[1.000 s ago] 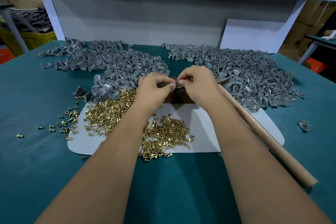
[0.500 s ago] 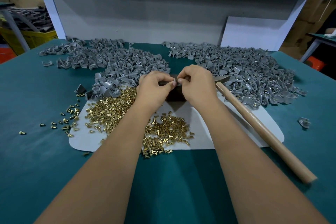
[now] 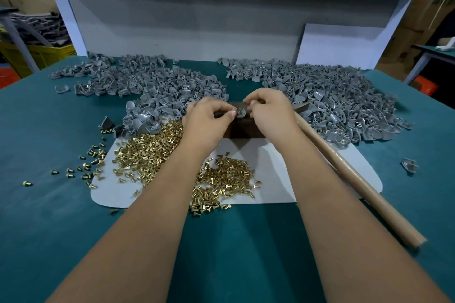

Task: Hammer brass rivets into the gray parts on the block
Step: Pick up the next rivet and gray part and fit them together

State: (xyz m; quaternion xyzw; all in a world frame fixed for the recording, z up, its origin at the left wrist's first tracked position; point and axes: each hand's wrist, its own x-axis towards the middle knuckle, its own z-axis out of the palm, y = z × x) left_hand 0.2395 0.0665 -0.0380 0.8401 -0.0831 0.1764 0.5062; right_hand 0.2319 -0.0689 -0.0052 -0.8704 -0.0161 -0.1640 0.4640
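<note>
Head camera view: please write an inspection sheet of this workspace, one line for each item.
Surface: teal table cover, with a pale mat under the work.
Job's things: dark block; small gray part with brass rivet on it; hammer lying at right, unheld.
Clutter: two gray part piles; brass rivets heaped on the mat, some scattered off it.
Hands: left hand and right hand both pinch the part with curled fingers.
Cables: nothing seen.
Surroundings: white bench frame, yellow crate, cardboard boxes at right.
</note>
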